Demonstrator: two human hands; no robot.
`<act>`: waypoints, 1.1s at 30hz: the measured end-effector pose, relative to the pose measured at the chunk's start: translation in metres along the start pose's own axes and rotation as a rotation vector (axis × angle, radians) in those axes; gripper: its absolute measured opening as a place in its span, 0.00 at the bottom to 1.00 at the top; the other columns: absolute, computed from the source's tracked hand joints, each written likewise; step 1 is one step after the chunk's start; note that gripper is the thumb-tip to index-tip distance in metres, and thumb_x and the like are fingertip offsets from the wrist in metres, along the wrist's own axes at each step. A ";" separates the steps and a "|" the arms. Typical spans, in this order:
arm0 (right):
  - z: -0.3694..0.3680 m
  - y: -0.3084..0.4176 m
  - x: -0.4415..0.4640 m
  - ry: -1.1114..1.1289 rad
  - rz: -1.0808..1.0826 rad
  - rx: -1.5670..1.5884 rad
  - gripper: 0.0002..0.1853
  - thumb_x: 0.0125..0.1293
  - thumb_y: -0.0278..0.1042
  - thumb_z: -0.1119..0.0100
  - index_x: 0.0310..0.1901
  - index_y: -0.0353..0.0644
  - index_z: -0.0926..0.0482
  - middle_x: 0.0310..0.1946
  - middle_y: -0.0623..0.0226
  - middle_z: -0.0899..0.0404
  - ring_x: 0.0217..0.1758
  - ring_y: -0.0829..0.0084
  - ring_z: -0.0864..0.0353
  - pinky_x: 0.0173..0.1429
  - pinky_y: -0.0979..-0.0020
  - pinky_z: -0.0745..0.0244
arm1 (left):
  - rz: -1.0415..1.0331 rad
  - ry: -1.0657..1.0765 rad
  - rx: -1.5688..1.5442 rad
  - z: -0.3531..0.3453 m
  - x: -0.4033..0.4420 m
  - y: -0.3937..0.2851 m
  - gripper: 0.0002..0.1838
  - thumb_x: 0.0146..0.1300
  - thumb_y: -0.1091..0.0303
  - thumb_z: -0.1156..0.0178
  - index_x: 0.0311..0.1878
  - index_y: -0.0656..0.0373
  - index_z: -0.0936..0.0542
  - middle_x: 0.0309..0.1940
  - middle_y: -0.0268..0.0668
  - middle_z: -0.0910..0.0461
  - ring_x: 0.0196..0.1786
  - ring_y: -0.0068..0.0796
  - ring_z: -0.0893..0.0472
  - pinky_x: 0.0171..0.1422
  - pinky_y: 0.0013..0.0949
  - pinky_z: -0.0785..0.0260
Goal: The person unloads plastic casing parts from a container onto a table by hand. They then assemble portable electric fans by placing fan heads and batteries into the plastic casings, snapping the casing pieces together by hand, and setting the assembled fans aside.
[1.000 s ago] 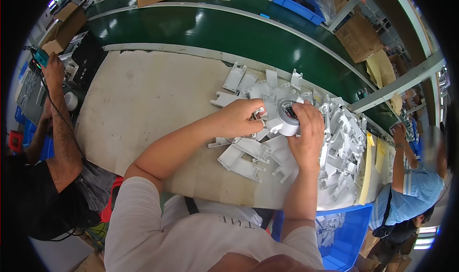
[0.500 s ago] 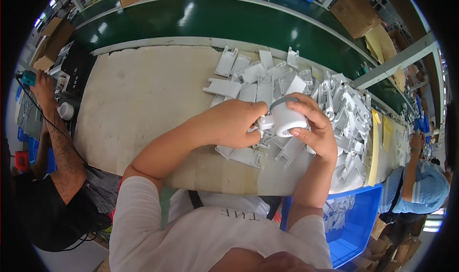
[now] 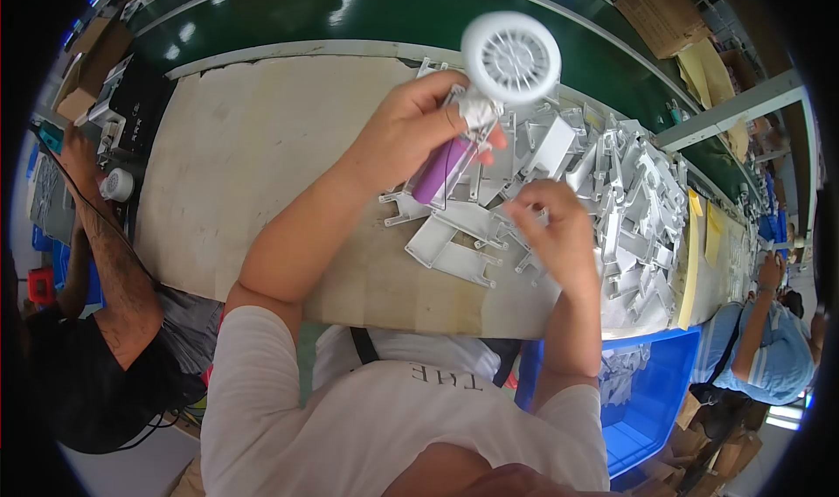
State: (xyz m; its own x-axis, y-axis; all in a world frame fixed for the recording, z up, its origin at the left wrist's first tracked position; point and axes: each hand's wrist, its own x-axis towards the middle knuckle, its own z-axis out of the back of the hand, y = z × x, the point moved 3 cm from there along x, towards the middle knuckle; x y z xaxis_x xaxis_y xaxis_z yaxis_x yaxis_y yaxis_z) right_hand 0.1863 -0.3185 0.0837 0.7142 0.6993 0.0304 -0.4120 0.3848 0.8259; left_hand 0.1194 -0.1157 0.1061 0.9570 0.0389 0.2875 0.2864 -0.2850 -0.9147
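Note:
My left hand (image 3: 419, 125) is closed around the neck and open handle of a white handheld fan (image 3: 511, 57). The fan's round slotted head points up, above the far side of the table. In the exposed handle lies a purple cylindrical battery (image 3: 441, 169), with a thin dark wire along it. My right hand (image 3: 555, 230) hovers apart from the fan, low over the loose parts; its fingers are curled and smeared by motion, so I cannot make out whether it holds anything. White plastic handle shells (image 3: 459, 250) lie on the table beneath and between both hands.
A heap of white plastic shells (image 3: 625, 208) covers the table's right side. A blue bin (image 3: 642, 444) with more parts stands below the front edge. Co-workers sit at the left, near a black box (image 3: 131, 117), and at the right. A green belt (image 3: 288, 20) runs behind.
The fan has moved up and away from me in my left hand, its slotted face now showing. My right hand has let go of the fan head and moved down. The battery has come into view.

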 end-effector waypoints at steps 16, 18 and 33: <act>-0.040 0.044 0.032 0.197 0.613 -0.647 0.18 0.49 0.21 0.50 0.43 0.42 0.21 0.52 0.62 0.28 0.60 0.58 0.34 0.60 0.60 0.35 | -0.102 -0.129 -0.163 0.025 -0.001 -0.021 0.20 0.66 0.59 0.52 0.54 0.65 0.29 0.43 0.46 0.21 0.42 0.26 0.21 0.41 0.27 0.27; -0.043 0.047 0.041 0.204 0.684 -0.758 0.18 0.49 0.21 0.50 0.44 0.41 0.22 0.51 0.59 0.28 0.58 0.58 0.32 0.59 0.60 0.35 | -0.051 -0.152 -0.178 0.026 0.002 -0.020 0.16 0.63 0.63 0.50 0.50 0.61 0.26 0.42 0.39 0.19 0.36 0.17 0.22 0.26 0.18 0.35; -0.017 0.058 0.050 0.345 0.654 -0.346 0.27 0.43 0.20 0.37 0.50 0.44 0.29 0.53 0.57 0.29 0.59 0.53 0.33 0.60 0.61 0.35 | -0.227 -0.357 -0.289 0.042 0.007 -0.020 0.21 0.65 0.68 0.52 0.60 0.64 0.36 0.57 0.47 0.31 0.57 0.38 0.28 0.56 0.42 0.29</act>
State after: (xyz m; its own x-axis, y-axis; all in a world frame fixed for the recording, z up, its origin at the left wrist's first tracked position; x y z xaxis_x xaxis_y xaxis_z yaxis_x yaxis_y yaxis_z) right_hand 0.1880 -0.2508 0.1238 0.0778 0.9713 0.2246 -0.8770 -0.0405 0.4787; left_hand 0.1222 -0.0696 0.1148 0.8427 0.4411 0.3086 0.5126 -0.4825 -0.7102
